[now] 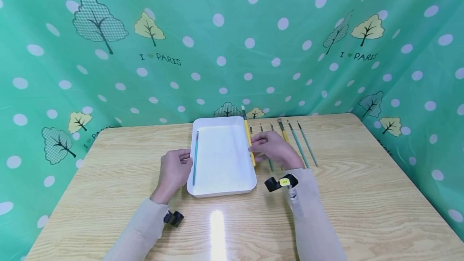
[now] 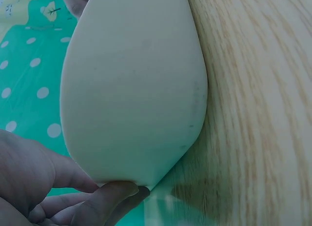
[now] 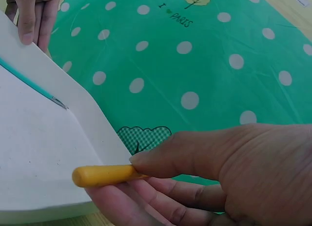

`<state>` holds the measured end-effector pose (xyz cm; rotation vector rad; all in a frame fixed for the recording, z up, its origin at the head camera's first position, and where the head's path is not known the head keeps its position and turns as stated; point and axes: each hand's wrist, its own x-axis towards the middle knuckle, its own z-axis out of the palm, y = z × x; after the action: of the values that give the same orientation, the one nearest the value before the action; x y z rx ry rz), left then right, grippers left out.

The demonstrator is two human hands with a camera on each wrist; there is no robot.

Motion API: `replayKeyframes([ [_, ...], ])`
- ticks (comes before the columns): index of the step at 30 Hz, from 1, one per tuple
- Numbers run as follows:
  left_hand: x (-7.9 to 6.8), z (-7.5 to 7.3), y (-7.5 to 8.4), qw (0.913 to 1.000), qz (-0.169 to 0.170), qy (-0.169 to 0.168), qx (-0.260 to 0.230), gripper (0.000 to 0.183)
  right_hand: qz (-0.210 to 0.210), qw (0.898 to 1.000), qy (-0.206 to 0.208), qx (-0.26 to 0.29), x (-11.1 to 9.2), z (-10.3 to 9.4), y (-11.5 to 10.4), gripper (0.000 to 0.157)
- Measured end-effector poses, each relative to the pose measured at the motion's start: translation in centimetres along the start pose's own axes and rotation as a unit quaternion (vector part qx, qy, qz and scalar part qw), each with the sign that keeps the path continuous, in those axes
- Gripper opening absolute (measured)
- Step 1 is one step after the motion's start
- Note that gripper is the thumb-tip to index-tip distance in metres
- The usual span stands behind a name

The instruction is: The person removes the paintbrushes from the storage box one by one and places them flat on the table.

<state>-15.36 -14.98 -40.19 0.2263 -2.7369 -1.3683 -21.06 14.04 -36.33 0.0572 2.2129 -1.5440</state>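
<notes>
A white rectangular tray [image 1: 222, 160] lies on the table. My left hand [image 1: 175, 168] grips its left wall, the thumb over the rim and the fingers outside. Inside, along that wall, rests a thin teal paintbrush [image 1: 195, 158] with its bristles toward the back. Between thumb and fingers my right hand [image 1: 273, 148] pinches a yellow-handled paintbrush [image 1: 247, 130], bristles pointing away. In the head view this brush overlaps the tray's right rim; its rounded handle end [image 3: 97, 176] shows up close in the right wrist view.
Right of the tray several more paintbrushes lie roughly side by side, some partly hidden by my right hand. Among them are a broad yellow-handled brush [image 1: 284, 131] and a teal brush [image 1: 308, 145] at the far right. A green dotted cloth [image 1: 217, 51] hangs behind the wooden table [image 1: 362, 196].
</notes>
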Motion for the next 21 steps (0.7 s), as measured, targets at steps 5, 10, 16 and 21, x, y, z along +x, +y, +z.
replayKeyframes([
  [5, 0.0, 0.0, 0.0, 1.0, 0.0, 0.001, -0.002, 0.034, 0.0, 1.0, -0.009, -0.003, -0.1, -0.9, 0.2, 0.039],
  [10, 0.0, 0.0, 0.1, 1.0, 0.001, 0.003, -0.004, 0.034, 0.002, 1.0, -0.008, -0.003, 0.0, -1.8, 0.6, 0.043],
  [16, 0.0, 0.0, 0.1, 1.0, 0.0, 0.002, -0.004, 0.034, -0.003, 1.0, 0.004, -0.008, -0.2, -2.9, 1.0, 0.043],
  [21, 0.0, 0.1, 0.0, 1.0, -0.001, 0.001, -0.004, 0.034, -0.002, 1.0, 0.011, -0.009, -0.4, -3.6, 1.3, 0.044],
])
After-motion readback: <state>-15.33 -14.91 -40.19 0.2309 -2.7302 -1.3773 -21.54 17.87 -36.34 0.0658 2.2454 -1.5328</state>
